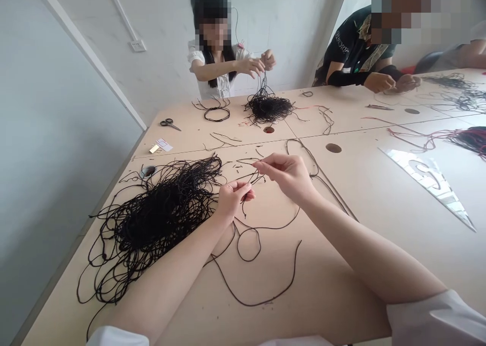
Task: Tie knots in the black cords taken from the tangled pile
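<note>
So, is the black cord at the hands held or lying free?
Held: the left hand and right hand both pinch the black cord at their fingertips; one strand shows below the left hand.

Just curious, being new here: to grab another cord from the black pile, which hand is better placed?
Probably the left hand: it sits beside the black cord pile, while the right hand is farther away. Both currently pinch thin dark cord.

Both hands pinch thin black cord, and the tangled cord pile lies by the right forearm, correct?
Wrong side: the head view shows the tangled cord pile by the left forearm. Left hand and right hand do pinch thin black cord.
</note>
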Action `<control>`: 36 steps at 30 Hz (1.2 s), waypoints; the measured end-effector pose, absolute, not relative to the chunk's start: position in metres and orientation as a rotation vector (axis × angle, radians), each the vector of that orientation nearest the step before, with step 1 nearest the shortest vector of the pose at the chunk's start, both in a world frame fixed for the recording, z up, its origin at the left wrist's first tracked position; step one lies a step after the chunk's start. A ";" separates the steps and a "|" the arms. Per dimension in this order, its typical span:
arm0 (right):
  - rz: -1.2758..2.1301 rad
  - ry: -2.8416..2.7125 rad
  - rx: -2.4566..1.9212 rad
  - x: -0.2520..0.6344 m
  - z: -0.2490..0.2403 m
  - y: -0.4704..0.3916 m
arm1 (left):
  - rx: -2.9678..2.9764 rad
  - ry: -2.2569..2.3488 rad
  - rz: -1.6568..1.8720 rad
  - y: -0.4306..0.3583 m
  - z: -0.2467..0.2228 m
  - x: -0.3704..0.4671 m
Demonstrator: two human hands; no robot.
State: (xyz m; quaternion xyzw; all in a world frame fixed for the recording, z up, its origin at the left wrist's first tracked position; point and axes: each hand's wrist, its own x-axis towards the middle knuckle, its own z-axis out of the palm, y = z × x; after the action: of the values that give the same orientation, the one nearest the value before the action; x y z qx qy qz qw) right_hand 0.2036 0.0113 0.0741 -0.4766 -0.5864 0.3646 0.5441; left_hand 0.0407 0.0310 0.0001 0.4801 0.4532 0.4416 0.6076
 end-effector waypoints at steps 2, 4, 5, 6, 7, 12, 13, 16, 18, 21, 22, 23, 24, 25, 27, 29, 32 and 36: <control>0.962 -1.361 -1.143 0.208 0.075 0.010 | 1.104 1.044 1.068 0.031 -0.001 0.041; 1.091 -1.370 -1.177 0.213 0.074 0.009 | 1.086 1.039 1.112 0.031 -0.003 0.042; 1.149 -1.392 -1.196 0.215 0.072 0.008 | 1.073 1.038 1.127 0.032 -0.003 0.042; 1.194 -1.416 -1.210 0.216 0.068 0.007 | 1.058 1.038 1.134 0.032 -0.004 0.042; 1.217 -1.427 -1.222 0.216 0.063 0.007 | 1.042 1.037 1.136 0.032 -0.005 0.041; 0.996 -1.293 -1.324 0.203 0.020 0.002 | 1.077 1.050 1.113 0.031 -0.006 0.041; 0.915 -1.305 -1.333 0.200 0.012 0.000 | 1.114 1.060 1.111 0.031 -0.006 0.041; 0.633 -1.451 -1.305 0.194 -0.002 -0.006 | 1.247 1.093 1.100 0.028 -0.008 0.041; 0.499 -1.600 -1.240 0.193 -0.006 -0.009 | 1.344 1.133 1.086 0.026 -0.008 0.041; 0.392 -1.768 -1.171 0.191 -0.010 -0.011 | 1.475 1.163 1.063 0.023 -0.008 0.041; 0.363 -1.785 -1.167 0.191 -0.011 -0.011 | 1.499 1.162 1.061 0.022 -0.008 0.041; 0.338 -1.785 -1.168 0.191 -0.013 -0.011 | 1.510 1.159 1.060 0.022 -0.008 0.040; 0.323 -1.778 -1.166 0.191 -0.014 -0.011 | 1.507 1.163 1.063 0.021 -0.008 0.040; 0.317 -1.772 -1.161 0.191 -0.015 -0.010 | 1.496 1.172 1.066 0.021 -0.008 0.040; 0.328 -1.763 -1.156 0.193 -0.017 -0.010 | 1.481 1.185 1.065 0.020 -0.008 0.041; 0.365 -1.750 -1.173 0.195 -0.016 -0.010 | 1.503 1.181 1.072 0.020 -0.008 0.041; 0.508 -1.691 -1.223 0.198 -0.012 -0.011 | 1.590 1.187 1.093 0.018 -0.008 0.041; 0.867 -1.503 -1.258 0.200 -0.010 -0.008 | 1.814 1.191 1.159 0.015 -0.006 0.041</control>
State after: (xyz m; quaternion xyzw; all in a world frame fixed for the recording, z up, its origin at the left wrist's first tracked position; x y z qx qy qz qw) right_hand 0.1996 -0.0080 -0.0098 -0.5154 -0.6156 0.3553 0.4787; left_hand 0.0407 0.0146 -0.0064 0.6951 0.4562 0.4440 0.3341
